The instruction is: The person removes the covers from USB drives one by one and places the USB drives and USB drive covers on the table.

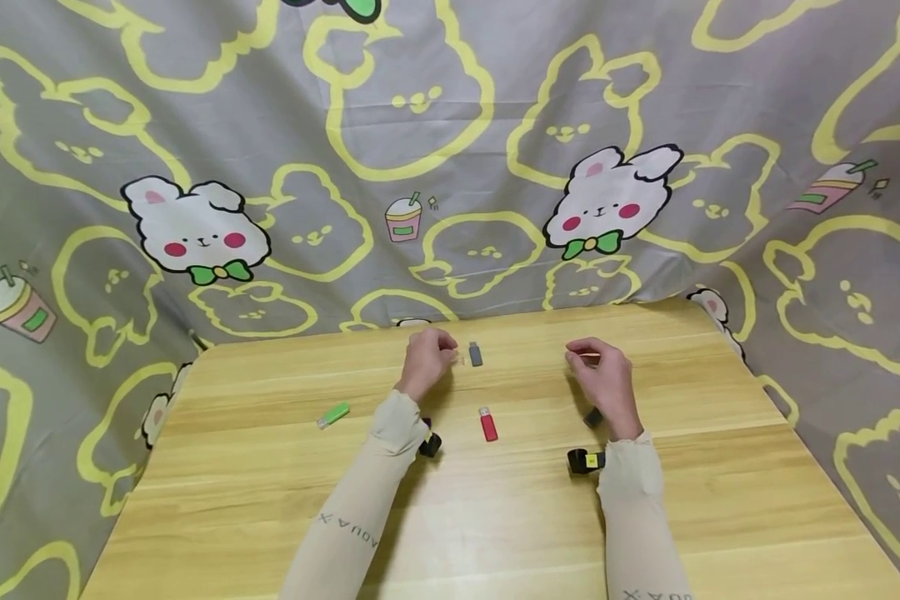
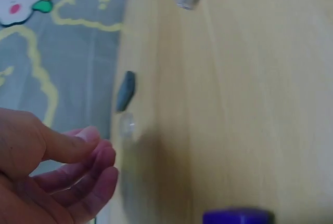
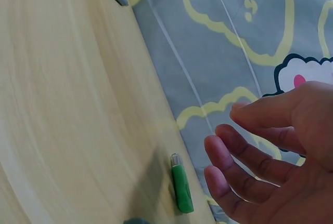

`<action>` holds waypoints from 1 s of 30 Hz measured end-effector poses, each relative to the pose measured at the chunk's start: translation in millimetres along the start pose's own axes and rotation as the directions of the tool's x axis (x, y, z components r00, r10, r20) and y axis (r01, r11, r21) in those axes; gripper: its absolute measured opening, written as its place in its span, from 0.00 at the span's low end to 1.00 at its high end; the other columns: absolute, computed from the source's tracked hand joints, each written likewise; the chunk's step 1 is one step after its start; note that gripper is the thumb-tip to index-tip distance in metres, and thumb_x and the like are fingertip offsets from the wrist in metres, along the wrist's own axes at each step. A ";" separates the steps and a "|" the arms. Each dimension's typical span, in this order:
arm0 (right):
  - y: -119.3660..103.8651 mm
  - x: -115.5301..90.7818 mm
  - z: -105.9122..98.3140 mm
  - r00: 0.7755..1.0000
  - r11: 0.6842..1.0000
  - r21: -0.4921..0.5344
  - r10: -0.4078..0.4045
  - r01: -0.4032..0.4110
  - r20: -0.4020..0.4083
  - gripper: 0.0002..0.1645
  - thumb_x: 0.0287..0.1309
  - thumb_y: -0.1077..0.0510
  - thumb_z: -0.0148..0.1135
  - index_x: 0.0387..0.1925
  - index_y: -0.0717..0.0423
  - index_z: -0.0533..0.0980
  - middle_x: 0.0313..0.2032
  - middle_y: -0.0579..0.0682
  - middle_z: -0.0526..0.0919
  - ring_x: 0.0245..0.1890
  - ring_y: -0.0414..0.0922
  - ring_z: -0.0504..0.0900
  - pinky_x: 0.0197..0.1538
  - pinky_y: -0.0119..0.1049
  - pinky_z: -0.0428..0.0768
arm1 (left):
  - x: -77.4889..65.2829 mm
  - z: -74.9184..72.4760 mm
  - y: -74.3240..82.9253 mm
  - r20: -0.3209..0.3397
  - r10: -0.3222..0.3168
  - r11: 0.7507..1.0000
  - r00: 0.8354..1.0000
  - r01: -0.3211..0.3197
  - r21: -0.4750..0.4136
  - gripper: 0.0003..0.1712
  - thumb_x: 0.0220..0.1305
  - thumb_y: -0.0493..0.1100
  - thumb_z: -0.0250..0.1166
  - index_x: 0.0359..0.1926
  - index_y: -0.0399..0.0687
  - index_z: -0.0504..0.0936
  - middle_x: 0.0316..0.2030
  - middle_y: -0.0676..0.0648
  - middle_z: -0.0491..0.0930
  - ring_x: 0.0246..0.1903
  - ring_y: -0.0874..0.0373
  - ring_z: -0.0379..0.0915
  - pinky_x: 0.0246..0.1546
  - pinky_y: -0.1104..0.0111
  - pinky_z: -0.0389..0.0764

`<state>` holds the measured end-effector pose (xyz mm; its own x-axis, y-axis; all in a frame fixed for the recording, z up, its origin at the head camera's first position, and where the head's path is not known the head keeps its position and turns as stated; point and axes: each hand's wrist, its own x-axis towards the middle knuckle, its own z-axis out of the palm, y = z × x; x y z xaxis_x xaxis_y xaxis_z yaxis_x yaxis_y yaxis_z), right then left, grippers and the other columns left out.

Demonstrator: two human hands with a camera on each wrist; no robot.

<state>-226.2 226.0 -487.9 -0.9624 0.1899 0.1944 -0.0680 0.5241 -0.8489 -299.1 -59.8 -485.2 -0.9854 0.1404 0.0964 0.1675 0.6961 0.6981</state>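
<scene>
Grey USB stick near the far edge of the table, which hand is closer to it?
Left. The left hand is just to the left of the grey USB stick, while the right hand is farther off, to its right.

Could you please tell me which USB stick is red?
The USB stick between the two sleeves, its body red, unlike the grey stick beyond it and the green stick at left.

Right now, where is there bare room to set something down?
Bare tabletop lies between the sleeves, nearer the person than the red USB stick, and right of the right hand. Crowded: left hand, grey USB stick and small clear piece, close together.
</scene>
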 end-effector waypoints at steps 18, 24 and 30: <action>-13.0 -0.7 1.7 0.998 0.998 -0.016 -0.052 0.052 0.036 0.12 0.70 0.61 0.63 0.49 0.65 0.83 0.47 0.61 0.87 0.48 0.58 0.86 0.41 0.19 0.76 | -72.5 -51.3 -14.8 -0.265 0.029 0.941 0.964 -0.116 -0.319 0.13 0.75 0.33 0.59 0.54 0.41 0.85 0.39 0.42 0.87 0.40 0.47 0.84 0.43 0.58 0.86; -10.2 -3.0 -6.7 0.999 0.998 -0.050 -0.032 0.032 -0.007 0.12 0.68 0.63 0.64 0.49 0.66 0.83 0.45 0.63 0.87 0.48 0.59 0.85 0.42 0.19 0.76 | -78.2 -56.3 -20.5 -0.303 0.001 0.922 0.953 -0.118 -0.369 0.12 0.75 0.37 0.62 0.55 0.41 0.84 0.42 0.41 0.87 0.42 0.49 0.84 0.48 0.56 0.85; -0.2 -5.6 -12.2 1.000 0.989 -0.145 0.011 -0.015 -0.026 0.14 0.67 0.64 0.63 0.51 0.68 0.81 0.50 0.68 0.82 0.52 0.63 0.81 0.53 0.52 0.81 | -82.5 -58.8 -20.9 -0.310 -0.001 0.913 0.951 -0.125 -0.387 0.11 0.73 0.37 0.65 0.53 0.40 0.85 0.42 0.41 0.86 0.44 0.47 0.84 0.49 0.55 0.85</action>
<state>-217.6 235.0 -482.8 -0.9560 0.2169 0.1975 -0.0152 0.6359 -0.7716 -223.1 -127.3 -466.1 -0.9467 -0.0856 0.3104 0.2640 0.3456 0.9005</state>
